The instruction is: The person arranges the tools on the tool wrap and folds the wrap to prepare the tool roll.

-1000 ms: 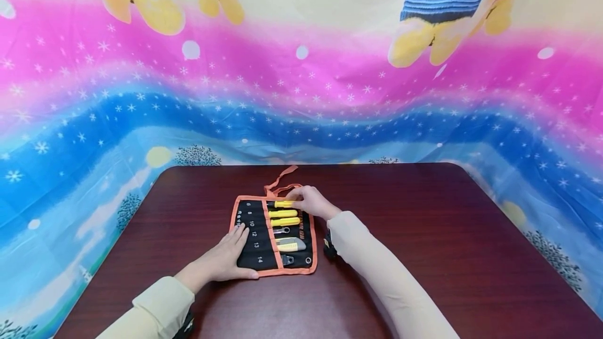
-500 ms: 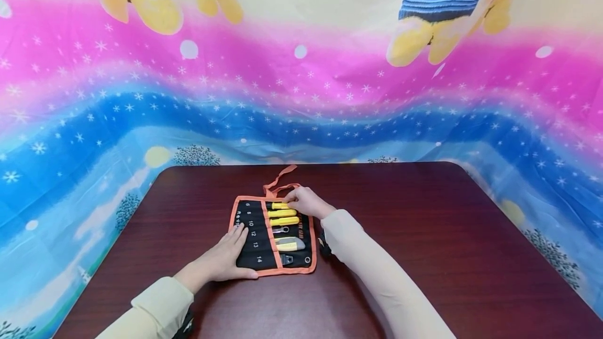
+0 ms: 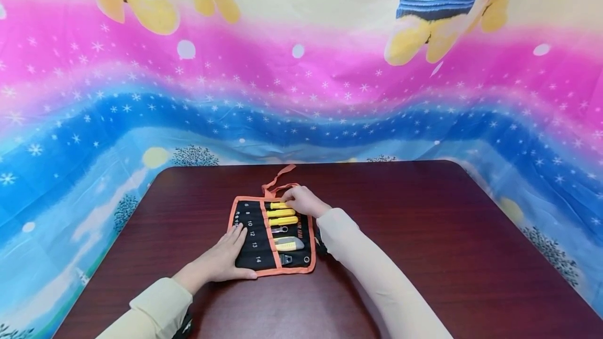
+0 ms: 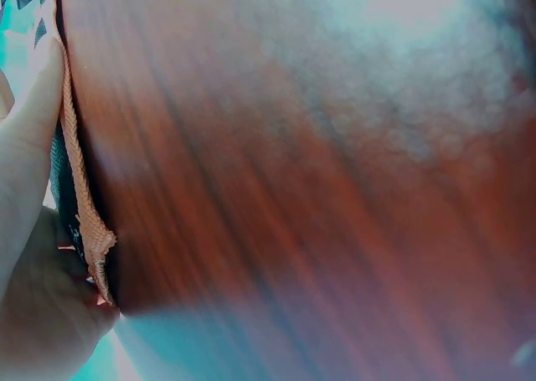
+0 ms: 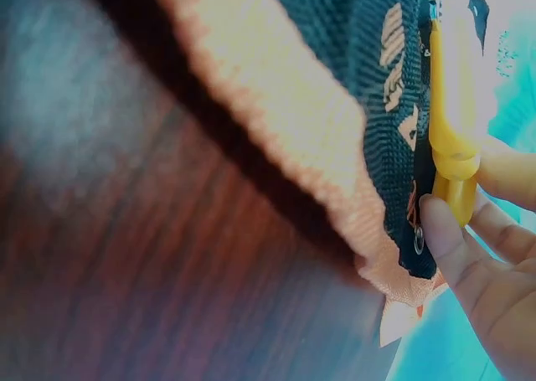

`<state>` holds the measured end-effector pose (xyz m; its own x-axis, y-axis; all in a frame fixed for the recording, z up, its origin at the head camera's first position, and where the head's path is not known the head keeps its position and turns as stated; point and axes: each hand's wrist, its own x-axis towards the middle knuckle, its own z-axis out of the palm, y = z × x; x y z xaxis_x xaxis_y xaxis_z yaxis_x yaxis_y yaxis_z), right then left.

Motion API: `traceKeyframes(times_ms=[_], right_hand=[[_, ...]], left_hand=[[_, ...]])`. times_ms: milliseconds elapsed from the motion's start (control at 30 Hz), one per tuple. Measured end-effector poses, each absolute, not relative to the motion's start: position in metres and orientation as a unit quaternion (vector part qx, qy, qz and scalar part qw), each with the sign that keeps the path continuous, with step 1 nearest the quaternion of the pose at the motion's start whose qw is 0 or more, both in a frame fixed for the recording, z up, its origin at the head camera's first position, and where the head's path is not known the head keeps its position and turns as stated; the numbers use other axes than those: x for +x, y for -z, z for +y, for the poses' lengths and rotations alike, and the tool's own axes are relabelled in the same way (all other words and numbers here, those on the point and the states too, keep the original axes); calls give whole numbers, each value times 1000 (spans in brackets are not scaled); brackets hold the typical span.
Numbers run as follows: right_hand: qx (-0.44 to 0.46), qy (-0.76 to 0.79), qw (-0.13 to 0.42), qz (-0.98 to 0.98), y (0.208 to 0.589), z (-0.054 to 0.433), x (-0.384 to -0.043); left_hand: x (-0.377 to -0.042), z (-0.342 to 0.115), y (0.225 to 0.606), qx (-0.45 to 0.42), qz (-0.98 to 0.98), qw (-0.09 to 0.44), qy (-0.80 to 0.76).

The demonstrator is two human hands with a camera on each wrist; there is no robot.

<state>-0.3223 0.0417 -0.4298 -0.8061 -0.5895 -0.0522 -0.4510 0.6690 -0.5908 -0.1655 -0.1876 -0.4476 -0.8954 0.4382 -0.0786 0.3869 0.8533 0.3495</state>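
Note:
A black tool pouch [image 3: 247,264] with orange trim lies unrolled on the table. My left hand [image 3: 221,259] rests on its left side with fingers spread, the thumb along the near edge. At the far pocket, my right hand [image 3: 305,202] pinches the yellow handle end of a screwdriver [image 3: 277,205], whose shaft is hidden in the pocket. In the right wrist view, thumb and fingers hold the screwdriver's end [image 5: 455,203]. Below it sit two more yellow handles [image 3: 281,213], a ring-ended wrench [image 3: 281,229], a utility knife [image 3: 289,244] and a dark metal tool [image 3: 286,259].
The dark red wooden table [image 3: 400,213] stretches around the pouch. An orange tie strap [image 3: 278,176] trails from the pouch toward the back edge. A printed cloth backdrop [image 3: 301,93] hangs behind the table.
My right hand has moved slightly left with the screwdriver, which slides a little deeper into its pocket. My left hand stays in place on the pouch.

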Motion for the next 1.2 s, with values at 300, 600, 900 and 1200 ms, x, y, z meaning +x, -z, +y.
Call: traceKeyframes(times_ms=[300,600,900,1200], right_hand=[[-292,258,86,917,431,34,-320],[-298,268,98,911,428,31,-316],[-293,295,130,900,430,40,-317],[-323,314,77,890,419,56,-299]], left_hand=[[-165,-187,447,215,960,77,-165],[-166,-187,448,213,960,79,-165],[-168,-187,447,216,959,81,-167],[-166,-194,446,211,957,94,-174]])
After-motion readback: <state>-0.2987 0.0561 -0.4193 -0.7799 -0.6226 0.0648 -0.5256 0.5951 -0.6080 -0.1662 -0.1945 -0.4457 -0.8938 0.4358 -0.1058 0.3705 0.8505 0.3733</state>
